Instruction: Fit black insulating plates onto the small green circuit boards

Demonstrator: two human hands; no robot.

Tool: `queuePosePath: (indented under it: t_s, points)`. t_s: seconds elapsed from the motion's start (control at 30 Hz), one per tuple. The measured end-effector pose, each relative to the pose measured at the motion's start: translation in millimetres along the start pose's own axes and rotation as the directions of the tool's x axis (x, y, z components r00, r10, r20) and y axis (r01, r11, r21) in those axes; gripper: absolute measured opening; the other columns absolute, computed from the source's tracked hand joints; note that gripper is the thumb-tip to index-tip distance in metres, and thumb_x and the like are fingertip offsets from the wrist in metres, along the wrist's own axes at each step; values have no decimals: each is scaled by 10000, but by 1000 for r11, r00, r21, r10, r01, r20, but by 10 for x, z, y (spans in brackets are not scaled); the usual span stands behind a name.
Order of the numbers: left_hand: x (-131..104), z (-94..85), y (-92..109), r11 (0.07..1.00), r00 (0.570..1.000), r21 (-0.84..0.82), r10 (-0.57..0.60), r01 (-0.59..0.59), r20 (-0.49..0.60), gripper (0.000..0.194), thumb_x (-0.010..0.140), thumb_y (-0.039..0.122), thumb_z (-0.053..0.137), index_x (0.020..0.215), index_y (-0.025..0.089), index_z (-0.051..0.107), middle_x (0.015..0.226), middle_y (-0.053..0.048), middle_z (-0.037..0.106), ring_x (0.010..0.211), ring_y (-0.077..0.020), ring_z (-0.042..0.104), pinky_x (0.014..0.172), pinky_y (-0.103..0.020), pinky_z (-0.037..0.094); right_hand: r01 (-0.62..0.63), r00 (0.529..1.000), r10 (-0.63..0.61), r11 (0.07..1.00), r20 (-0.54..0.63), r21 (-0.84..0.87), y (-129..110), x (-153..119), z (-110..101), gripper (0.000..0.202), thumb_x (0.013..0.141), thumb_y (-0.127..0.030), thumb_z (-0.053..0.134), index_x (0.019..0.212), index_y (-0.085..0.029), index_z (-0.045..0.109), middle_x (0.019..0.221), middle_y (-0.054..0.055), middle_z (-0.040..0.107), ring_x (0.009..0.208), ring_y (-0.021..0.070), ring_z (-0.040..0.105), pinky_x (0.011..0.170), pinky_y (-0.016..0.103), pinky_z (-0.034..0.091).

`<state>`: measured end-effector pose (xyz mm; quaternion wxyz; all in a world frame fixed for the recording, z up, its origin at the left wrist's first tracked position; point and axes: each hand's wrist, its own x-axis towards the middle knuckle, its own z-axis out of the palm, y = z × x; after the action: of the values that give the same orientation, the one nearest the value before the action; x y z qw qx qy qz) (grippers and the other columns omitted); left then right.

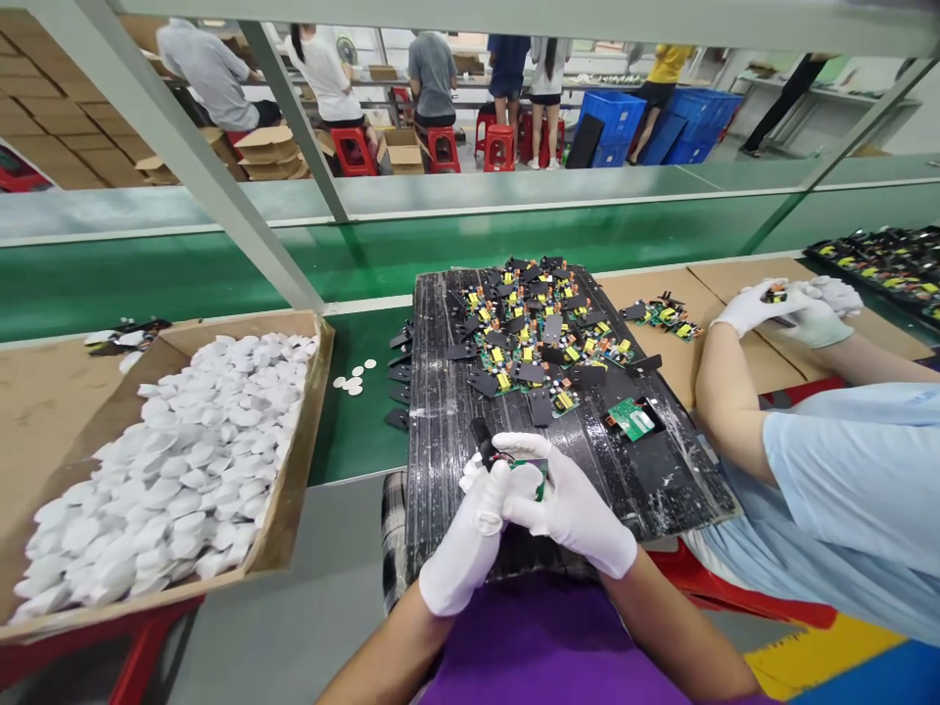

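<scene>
In the head view, both my gloved hands meet over the near edge of a black board [433,470]. My left hand [470,529] is closed around the left side of a small green circuit board [541,468], which has a black part [482,436] and thin wires at its left end. My right hand [573,504] grips the same circuit board from the right. A white rounded piece [523,481] lies against it between my fingers. Most of the circuit board is hidden by the gloves. Beyond my hands, many circuit boards with black plates [529,333] lie heaped; a single circuit board [633,419] lies apart, right.
At left stands a cardboard box [312,431] full of white pieces [183,470]. Several white discs [354,382] lie on the green surface. A co-worker's gloved hands [785,308] hold a part at right. A slanted metal post [183,147] rises behind the box.
</scene>
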<state>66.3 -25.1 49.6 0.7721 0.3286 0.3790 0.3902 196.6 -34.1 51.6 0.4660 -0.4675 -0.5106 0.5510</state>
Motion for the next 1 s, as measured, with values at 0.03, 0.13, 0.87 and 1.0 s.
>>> queuePosePath:
  t_s: [0.03, 0.13, 0.87, 1.0]
  points:
    - [-6, -14, -15, 998, 999, 66, 20, -22, 26, 488, 851, 628, 584, 667, 178, 623, 669, -39, 579, 747, -210, 564, 757, -342, 464, 16, 1000, -16, 1000, 3, -12, -4, 2, 5, 531, 739, -317, 814, 1232, -230, 636, 1183, 66, 696, 1053, 205, 674, 919, 346, 563]
    - [-13, -38, -57, 990, 996, 126, 49, -58, 69, 591, 871, 707, 480, 602, 188, 566, 618, -22, 534, 639, -173, 481, 668, -320, 411, 40, 998, -39, 999, 51, -22, -33, 18, -9, 442, 762, -307, 788, 1180, -228, 669, 1170, 57, 699, 926, 183, 686, 738, 286, 587]
    - [-47, 96, 50, 999, 996, 16, 50, -51, 77, 684, 837, 765, 473, 604, 150, 663, 563, -47, 578, 567, -157, 496, 593, -303, 404, -89, 978, 46, 973, 202, 211, -54, 56, -53, 453, 887, -475, 648, 1270, -232, 642, 926, 36, 733, 386, 21, 475, 374, 147, 417]
    - [-45, 91, 75, 997, 990, 55, 50, -57, 135, 710, 832, 788, 441, 622, 151, 673, 594, -53, 592, 581, -162, 497, 614, -311, 417, -73, 983, 28, 967, 180, 245, -28, 29, -52, 466, 884, -520, 633, 1264, -252, 652, 1078, 60, 713, 417, 15, 518, 375, 136, 428]
